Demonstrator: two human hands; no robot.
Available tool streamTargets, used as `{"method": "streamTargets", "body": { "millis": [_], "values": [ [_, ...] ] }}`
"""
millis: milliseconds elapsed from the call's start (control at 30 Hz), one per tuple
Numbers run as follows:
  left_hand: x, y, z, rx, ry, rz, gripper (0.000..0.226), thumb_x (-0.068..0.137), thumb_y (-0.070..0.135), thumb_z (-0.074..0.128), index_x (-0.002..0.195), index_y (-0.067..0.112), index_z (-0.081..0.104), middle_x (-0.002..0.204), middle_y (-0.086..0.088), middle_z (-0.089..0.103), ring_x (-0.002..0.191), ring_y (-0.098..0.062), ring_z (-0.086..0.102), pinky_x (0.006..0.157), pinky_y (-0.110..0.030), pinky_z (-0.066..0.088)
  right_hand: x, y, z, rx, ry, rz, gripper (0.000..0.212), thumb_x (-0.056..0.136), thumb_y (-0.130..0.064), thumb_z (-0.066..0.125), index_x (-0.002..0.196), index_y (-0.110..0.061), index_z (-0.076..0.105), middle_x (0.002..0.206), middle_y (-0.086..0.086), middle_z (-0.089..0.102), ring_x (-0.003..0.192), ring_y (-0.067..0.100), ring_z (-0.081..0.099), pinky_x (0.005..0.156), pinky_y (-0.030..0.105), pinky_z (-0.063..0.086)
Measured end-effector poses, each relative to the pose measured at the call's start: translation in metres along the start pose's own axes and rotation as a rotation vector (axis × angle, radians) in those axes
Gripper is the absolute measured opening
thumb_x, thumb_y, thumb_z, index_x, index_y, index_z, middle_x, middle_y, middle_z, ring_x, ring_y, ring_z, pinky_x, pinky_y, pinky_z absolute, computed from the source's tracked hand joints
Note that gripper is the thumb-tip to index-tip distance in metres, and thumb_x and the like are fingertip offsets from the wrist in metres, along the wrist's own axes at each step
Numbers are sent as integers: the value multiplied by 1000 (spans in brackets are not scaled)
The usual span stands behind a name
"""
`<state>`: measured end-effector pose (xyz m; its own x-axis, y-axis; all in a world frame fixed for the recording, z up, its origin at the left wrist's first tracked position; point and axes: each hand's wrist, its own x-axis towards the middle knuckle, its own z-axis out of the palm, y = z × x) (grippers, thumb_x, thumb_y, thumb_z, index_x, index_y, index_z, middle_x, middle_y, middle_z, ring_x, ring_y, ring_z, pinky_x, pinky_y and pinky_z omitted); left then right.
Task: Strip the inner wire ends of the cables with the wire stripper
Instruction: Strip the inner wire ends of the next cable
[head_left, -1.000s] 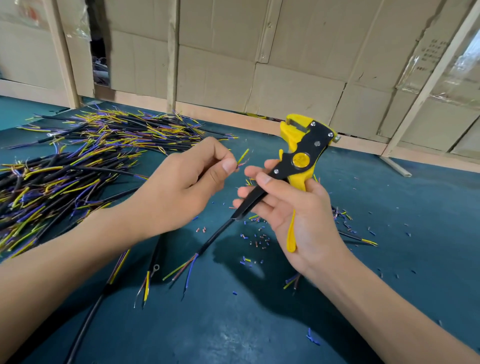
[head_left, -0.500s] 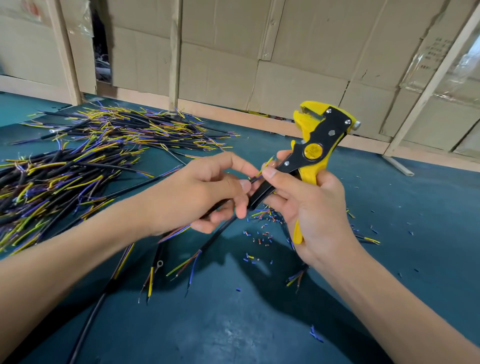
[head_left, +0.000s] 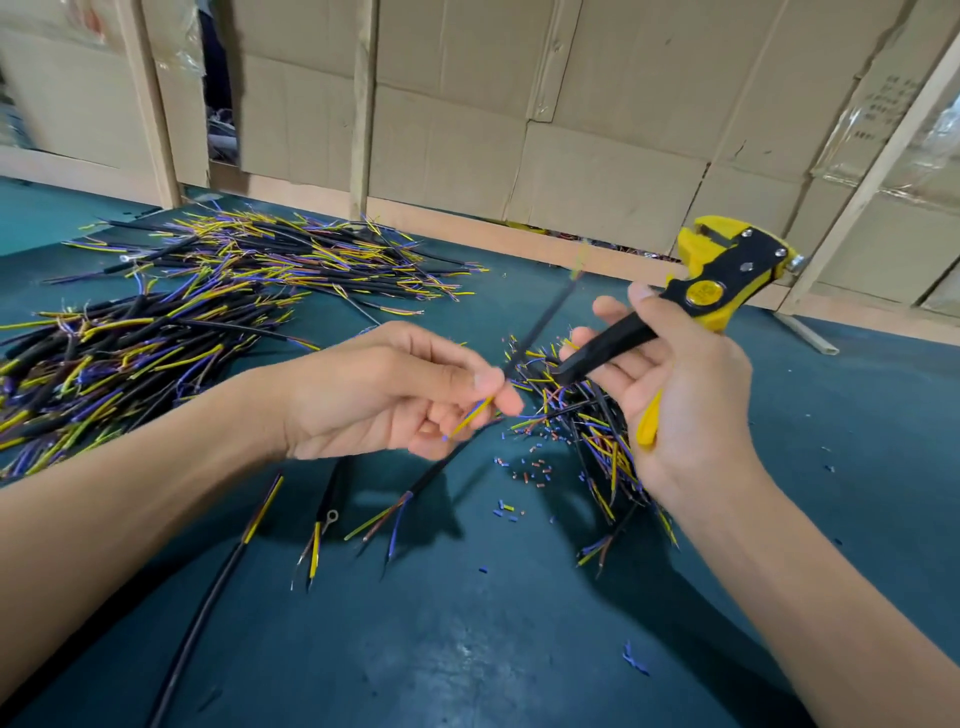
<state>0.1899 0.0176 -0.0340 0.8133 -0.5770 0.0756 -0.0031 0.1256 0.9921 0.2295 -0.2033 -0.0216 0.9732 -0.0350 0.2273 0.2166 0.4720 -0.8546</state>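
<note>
Left hand (head_left: 410, 395) pinches one black-sheathed cable (head_left: 524, 340); right hand (head_left: 670, 384) grips the yellow-and-black plastic wire stripper (head_left: 727, 273).
Stripper head is raised clear of the cable, likely between strips. Thin yellow and blue cores poke below the pinch. Loose cable heaps lie toward the teal table's (head_left: 467, 649) far-left edge.

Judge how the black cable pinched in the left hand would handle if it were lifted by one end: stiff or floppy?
Probably fairly stiff: the black cable juts past the left hand nearly straight, though it is blurred. Likely light, since a fingertip pinch holds it. Its thin inner wires look more bendable; those in the pile splay and curl.
</note>
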Motion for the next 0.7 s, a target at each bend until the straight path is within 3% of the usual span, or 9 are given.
{"method": "streamTargets", "body": {
  "millis": [100, 233, 400, 533, 700],
  "values": [
    [5, 0, 0, -92, 166, 98, 27, 82, 24, 74, 102, 6, 77, 75, -5, 57, 59, -10, 49, 51, -20, 42, -4, 3, 2, 16, -43, 108, 7, 95, -12, 67, 91, -8, 63, 83, 13, 72, 75, 35, 75, 66, 42, 62],
    [8, -1, -1, -106, 275, 185, 35, 81, 25, 71, 113, 11, 75, 82, -2, 65, 67, -14, 59, 58, -23, 48, -14, 9, 8, -20, -301, 278, 3, 82, -10, 75, 80, -10, 73, 82, 14, 69, 72, 35, 72, 67, 45, 61],
    [9, 0, 3, -104, 328, 293, 35, 83, 17, 70, 117, 9, 72, 84, -8, 69, 72, -24, 66, 63, -31, 52, -25, 18, 13, -42, -537, 262, 5, 89, -8, 68, 93, -7, 70, 83, 17, 68, 76, 40, 71, 70, 51, 60],
    [10, 4, 9, -100, 342, 319, 35, 87, 12, 65, 121, 5, 68, 81, -11, 72, 64, -21, 65, 57, -29, 50, -27, 20, 15, -37, -556, 207, 17, 87, 1, 67, 104, 0, 61, 82, 17, 69, 77, 39, 71, 71, 52, 60],
    [12, 3, 10, -78, 410, 333, 40, 85, 14, 66, 124, 6, 67, 76, -7, 65, 66, -19, 63, 65, -33, 53, -24, 17, 14, -25, -483, 167, 29, 83, 3, 68, 110, 3, 56, 80, 17, 67, 74, 40, 71, 69, 51, 60]
  ]
}}
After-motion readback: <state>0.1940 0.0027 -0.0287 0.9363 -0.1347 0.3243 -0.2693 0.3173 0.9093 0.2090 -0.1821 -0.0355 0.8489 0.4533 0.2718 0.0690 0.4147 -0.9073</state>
